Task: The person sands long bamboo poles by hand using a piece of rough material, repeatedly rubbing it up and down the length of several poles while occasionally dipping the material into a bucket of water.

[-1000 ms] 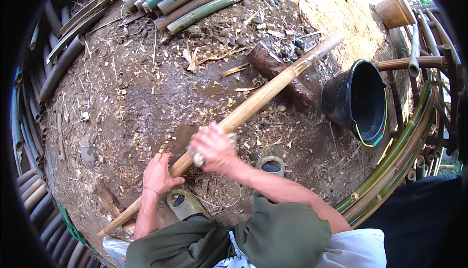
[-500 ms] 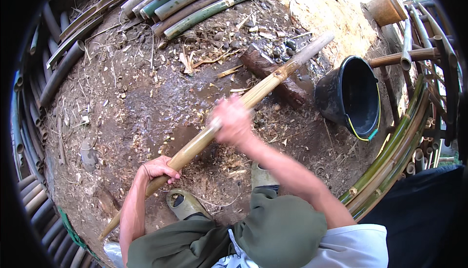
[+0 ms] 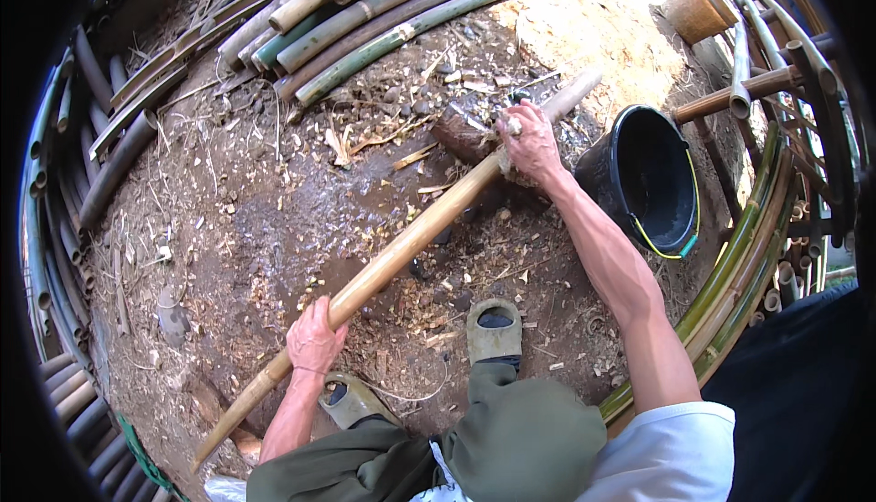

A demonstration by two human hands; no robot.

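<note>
A long yellow-brown bamboo pole (image 3: 401, 251) slants from the lower left to the upper right. My left hand (image 3: 315, 336) is closed around its lower part. My right hand (image 3: 532, 141) is closed over the upper part, with a pale, rough wad (image 3: 509, 170) pressed against the bamboo; what the wad is made of I cannot make out. Under the pole, near my right hand, lies a short dark wet log (image 3: 464, 134). The pole's surface looks wet and shiny between my hands.
A black bucket (image 3: 644, 183) lies tilted at the right, its mouth facing right. Bamboo poles (image 3: 401, 32) are stacked at the back, with more (image 3: 119, 169) along the left. Green bamboo lengths (image 3: 744, 256) lean at the right. Wood chips and damp soil cover the ground.
My right hand has slid up the pole, away from me, to beside the log. My left hand has shifted slightly up and right, with its back now facing up. The view has shifted a little.
</note>
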